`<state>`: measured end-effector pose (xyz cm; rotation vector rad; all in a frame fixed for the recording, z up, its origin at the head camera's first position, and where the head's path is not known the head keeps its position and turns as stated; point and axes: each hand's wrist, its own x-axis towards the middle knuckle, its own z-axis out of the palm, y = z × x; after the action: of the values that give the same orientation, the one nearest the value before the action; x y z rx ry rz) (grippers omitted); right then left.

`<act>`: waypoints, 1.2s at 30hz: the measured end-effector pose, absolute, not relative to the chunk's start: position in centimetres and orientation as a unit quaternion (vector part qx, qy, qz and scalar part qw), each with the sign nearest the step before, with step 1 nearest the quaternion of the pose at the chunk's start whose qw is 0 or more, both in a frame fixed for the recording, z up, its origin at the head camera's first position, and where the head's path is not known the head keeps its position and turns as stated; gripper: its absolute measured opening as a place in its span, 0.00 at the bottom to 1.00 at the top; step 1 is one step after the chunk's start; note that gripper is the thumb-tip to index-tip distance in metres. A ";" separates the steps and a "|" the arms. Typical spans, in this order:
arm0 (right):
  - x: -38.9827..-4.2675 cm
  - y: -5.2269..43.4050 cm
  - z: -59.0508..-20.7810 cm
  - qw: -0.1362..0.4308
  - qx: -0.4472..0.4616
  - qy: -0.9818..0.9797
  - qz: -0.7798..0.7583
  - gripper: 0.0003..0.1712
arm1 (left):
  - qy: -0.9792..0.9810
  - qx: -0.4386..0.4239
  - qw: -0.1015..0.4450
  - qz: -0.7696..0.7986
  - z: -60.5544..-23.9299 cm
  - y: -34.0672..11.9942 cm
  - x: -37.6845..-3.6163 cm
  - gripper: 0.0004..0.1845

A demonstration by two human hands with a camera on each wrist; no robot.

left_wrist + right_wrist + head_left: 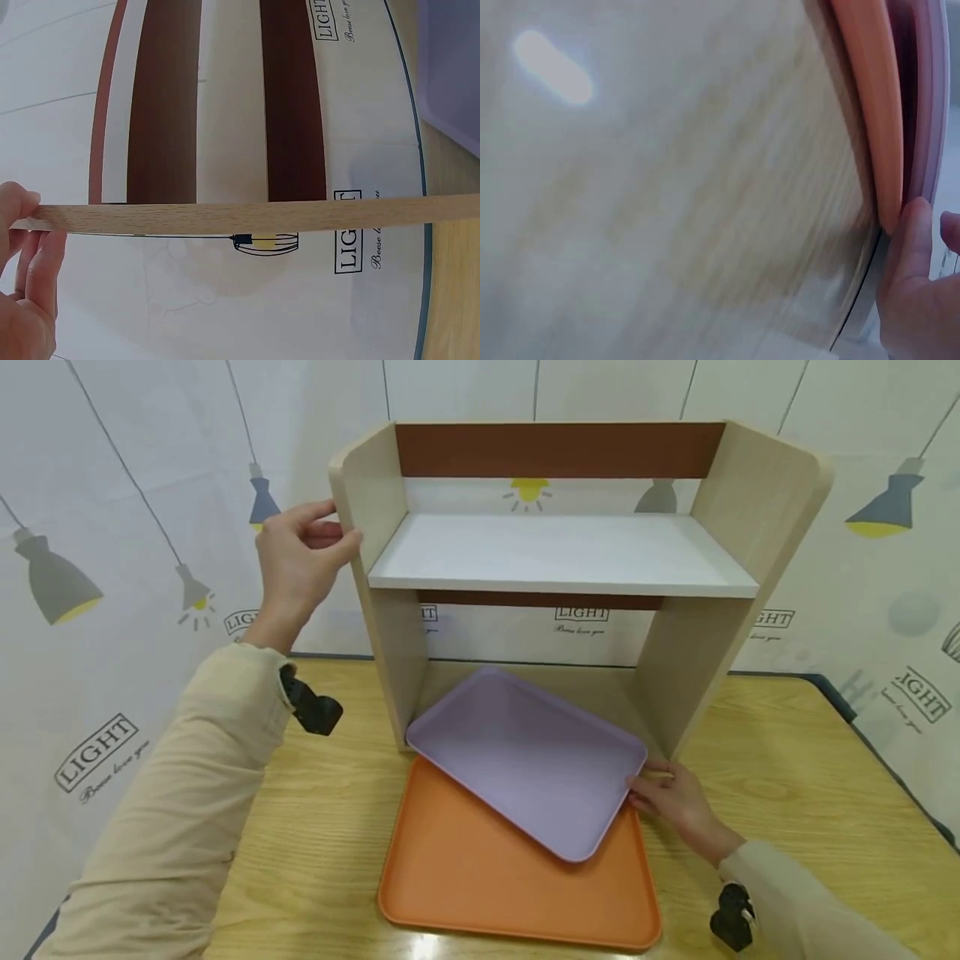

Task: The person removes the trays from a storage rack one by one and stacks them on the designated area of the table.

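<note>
A small two-tier desk shelf (566,552) of pale wood has a white middle board and brown back strips. At the upper front edge of its left side panel (187,217), my left hand (303,556) grips the wood between thumb and fingers. A purple tray (532,760) lies askew, its rear part inside the shelf's lower level and its front over an orange tray (517,868). My right hand (678,802) holds the purple tray by its right rim, beside the foot of the right panel. In the right wrist view, fingertips (919,217) touch near both tray rims.
The wooden table (315,793) carries the shelf and trays. Behind it hangs a white sheet (187,485) printed with lamps and lettering. The shelf's right side panel (712,635) rises close behind my right hand.
</note>
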<state>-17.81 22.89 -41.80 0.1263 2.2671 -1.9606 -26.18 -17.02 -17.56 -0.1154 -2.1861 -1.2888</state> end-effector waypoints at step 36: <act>-19.7 22.9 -41.4 0.066 0.072 0.780 -0.618 0.36 | -0.825 -0.042 0.296 -0.479 -17.5 -16.9 -25.9 0.23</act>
<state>-19.73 22.95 -41.36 0.2157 2.3521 -1.8640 -25.91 -16.90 -17.53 -0.1114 -2.1952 -1.2730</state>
